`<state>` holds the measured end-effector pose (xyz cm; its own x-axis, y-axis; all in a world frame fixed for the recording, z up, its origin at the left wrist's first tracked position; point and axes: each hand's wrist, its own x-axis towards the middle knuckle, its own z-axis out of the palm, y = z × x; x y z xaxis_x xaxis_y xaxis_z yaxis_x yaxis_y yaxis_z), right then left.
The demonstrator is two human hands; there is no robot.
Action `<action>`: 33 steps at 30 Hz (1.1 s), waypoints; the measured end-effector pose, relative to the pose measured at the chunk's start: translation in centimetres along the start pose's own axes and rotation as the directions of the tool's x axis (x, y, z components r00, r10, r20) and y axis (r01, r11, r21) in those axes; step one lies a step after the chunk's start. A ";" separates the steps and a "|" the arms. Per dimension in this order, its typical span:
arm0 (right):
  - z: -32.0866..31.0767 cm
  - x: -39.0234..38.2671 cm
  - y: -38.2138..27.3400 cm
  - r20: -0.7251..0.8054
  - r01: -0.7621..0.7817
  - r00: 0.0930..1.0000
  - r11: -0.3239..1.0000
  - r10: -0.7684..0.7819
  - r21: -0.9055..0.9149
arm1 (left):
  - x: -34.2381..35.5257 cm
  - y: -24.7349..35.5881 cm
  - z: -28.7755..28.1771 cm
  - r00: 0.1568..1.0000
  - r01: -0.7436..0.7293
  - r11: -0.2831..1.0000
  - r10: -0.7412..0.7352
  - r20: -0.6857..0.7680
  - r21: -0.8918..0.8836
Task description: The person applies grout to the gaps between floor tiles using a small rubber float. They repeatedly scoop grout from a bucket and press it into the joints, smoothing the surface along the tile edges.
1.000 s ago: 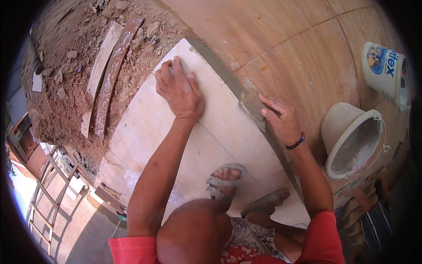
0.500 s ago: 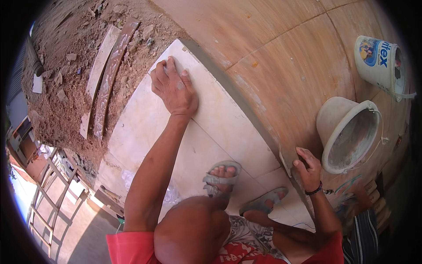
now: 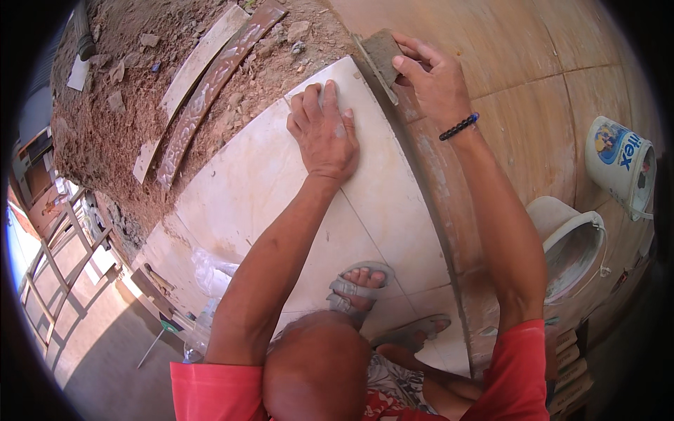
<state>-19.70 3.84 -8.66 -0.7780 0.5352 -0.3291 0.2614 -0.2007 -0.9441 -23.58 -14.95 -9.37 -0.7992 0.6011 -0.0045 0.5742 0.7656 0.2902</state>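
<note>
My left hand (image 3: 326,137) lies on the pale tiles (image 3: 274,186) near their far corner, fingers bent and spread, holding nothing. My right hand (image 3: 439,84) grips a flat rectangular piece (image 3: 385,59) coated in grey paste, thumb on one face; whether it is a tile offcut or a scraper I cannot tell. The piece stands tilted at the far end of the grey mortar-filled gap (image 3: 432,203) between the pale tiles and the brown tiled surface. Its lower edge is at the gap.
Two long strips, one pale (image 3: 203,59) and one brown (image 3: 217,88), lie on loose soil at the left. A white bucket (image 3: 576,245) lies tipped beside my right forearm, with a printed pail (image 3: 611,158) beyond it. Clear plastic (image 3: 207,274) lies by my left elbow. My sandalled foot (image 3: 361,284) stands on the tiles.
My right hand has moved from close to my body to the far end of the gap, carrying the flat piece. My left hand stays on the same tile while the view has shifted.
</note>
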 end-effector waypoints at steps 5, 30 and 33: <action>0.4 0.8 1.1 0.018 -0.033 0.999 0.999 0.033 0.015 | -0.2 -0.2 0.0 1.000 -0.009 1.000 0.009 -0.027 0.011; -18.1 -42.2 9.0 -0.070 -0.400 0.913 0.850 0.401 -0.342 | -0.3 -0.7 1.5 0.995 -0.050 0.994 0.058 -0.077 0.096; -20.4 -45.8 7.8 -0.130 -0.504 0.863 0.807 0.489 -0.308 | -0.5 -0.5 1.5 0.994 -0.060 0.994 0.067 -0.082 0.088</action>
<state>29.64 -5.49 -1.32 -0.4692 0.4699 -0.7477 0.7791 -0.1784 -0.6010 -23.25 -15.30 -10.94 -0.7705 0.6305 0.0935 0.6346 0.7451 0.2050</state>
